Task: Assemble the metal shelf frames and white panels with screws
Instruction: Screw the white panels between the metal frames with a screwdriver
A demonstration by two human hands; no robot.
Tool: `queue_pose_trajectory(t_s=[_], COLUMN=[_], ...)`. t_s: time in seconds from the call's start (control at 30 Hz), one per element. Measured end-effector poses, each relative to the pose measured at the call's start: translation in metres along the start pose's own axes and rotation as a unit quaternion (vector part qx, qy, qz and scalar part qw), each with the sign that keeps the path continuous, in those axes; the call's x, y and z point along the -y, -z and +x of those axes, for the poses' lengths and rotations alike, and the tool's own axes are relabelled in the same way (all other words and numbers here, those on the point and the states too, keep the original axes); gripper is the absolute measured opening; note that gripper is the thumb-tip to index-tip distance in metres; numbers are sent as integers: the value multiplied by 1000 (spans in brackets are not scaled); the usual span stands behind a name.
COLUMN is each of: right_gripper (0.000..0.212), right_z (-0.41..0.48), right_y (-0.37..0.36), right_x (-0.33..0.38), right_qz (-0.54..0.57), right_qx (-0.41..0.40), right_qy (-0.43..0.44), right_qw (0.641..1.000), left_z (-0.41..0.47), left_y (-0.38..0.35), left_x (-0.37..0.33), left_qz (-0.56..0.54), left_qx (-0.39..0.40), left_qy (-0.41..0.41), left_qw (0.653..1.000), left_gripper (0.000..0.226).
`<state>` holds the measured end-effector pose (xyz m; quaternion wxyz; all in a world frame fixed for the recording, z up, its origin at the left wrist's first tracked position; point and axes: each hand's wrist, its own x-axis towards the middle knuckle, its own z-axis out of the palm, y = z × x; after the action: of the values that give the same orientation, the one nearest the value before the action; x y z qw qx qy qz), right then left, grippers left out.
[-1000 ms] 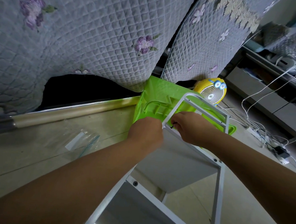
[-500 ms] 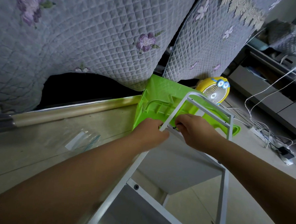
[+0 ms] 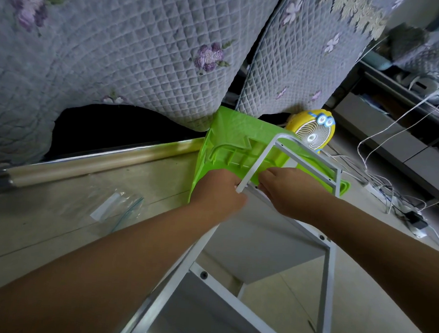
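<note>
A white metal shelf frame (image 3: pixel 328 279) stands before me, its rounded top bar near the green stool. A white panel (image 3: pixel 257 247) sits between the frame's two sides, and a second panel edge (image 3: pixel 222 291) lower down carries a dark screw (image 3: pixel 203 274). My left hand (image 3: pixel 218 194) grips the frame's left upright from outside, at the panel's far corner. My right hand (image 3: pixel 286 189) has its fingers curled at the same corner on the inside, pinching something small that I cannot make out. A screw hole (image 3: pixel 322 237) shows on the right rail.
A green plastic stool (image 3: pixel 229 144) lies behind the frame, with a yellow desk fan (image 3: pixel 314 133) beside it. A clear zip bag (image 3: pixel 117 206) lies on the floor at left. Quilted grey covers (image 3: pixel 118 46) hang behind. Cables and a power strip (image 3: pixel 411 214) run along the right.
The frame's top and both hands have shifted slightly to the right and up in view. Both hands stay at the same corner of the frame.
</note>
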<state>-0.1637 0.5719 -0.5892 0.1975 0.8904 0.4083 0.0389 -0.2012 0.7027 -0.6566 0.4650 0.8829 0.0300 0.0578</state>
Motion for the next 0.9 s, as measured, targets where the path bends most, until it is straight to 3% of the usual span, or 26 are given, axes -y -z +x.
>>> queue_pose_trajectory(t_s=[0.17,0.3,0.5,0.8,0.9], right_gripper=[22,24,25,25,31], right_z=[7,16,21,24,21], right_y=[6,10,16,11,4], right_x=[6,3,2,7,9], right_qz=[-39,-46,-57,-37,-24], right_qx=[52,89,113,76,51], right_qy=[-12,1,32,27,-14], right_qw=[998,995,991,996,998], left_z=[0,1,0,-1,-2], left_y=[1,-1,1,5,4], left_x=[0,1,-1,6,9], left_qz=[2,8,12,-8,-35], left_qx=[2,0,-2,-10,-6], left_qy=[-8,1,-9,-29,-19], left_qw=[1000,1000,1000,1000,999], left_gripper=[14,35,46,47,30])
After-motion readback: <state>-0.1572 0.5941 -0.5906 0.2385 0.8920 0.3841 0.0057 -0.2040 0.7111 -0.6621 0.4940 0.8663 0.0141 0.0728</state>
